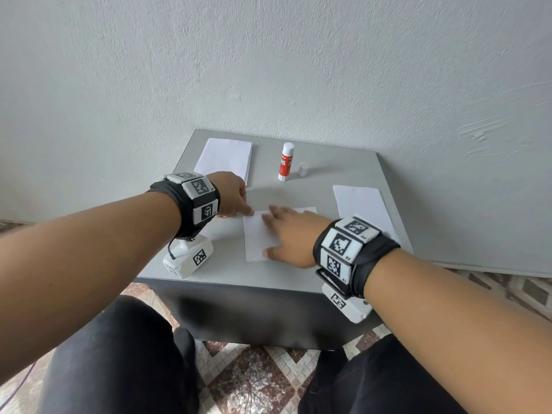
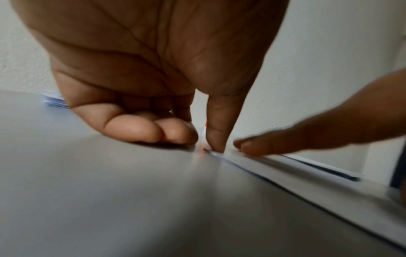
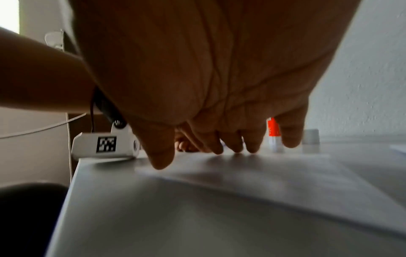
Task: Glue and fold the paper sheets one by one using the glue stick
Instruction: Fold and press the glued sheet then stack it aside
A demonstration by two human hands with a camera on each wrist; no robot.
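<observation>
A white paper sheet (image 1: 258, 239) lies folded at the middle of the grey table (image 1: 268, 276). My right hand (image 1: 288, 234) lies flat on it with fingers spread, fingertips down on the paper (image 3: 241, 170). My left hand (image 1: 236, 200) presses one straight fingertip (image 2: 216, 139) on the sheet's far left corner (image 2: 285, 173), its other fingers curled against the table. The red and white glue stick (image 1: 286, 161) stands uncapped at the back, also visible past my right fingers as the glue stick (image 3: 273, 130). Neither hand holds anything.
The glue stick's grey cap (image 1: 303, 169) stands just right of the stick. A stack of flat white sheets (image 1: 224, 159) lies at the back left, and folded sheets (image 1: 361, 207) lie at the right edge. A wall rises right behind the table.
</observation>
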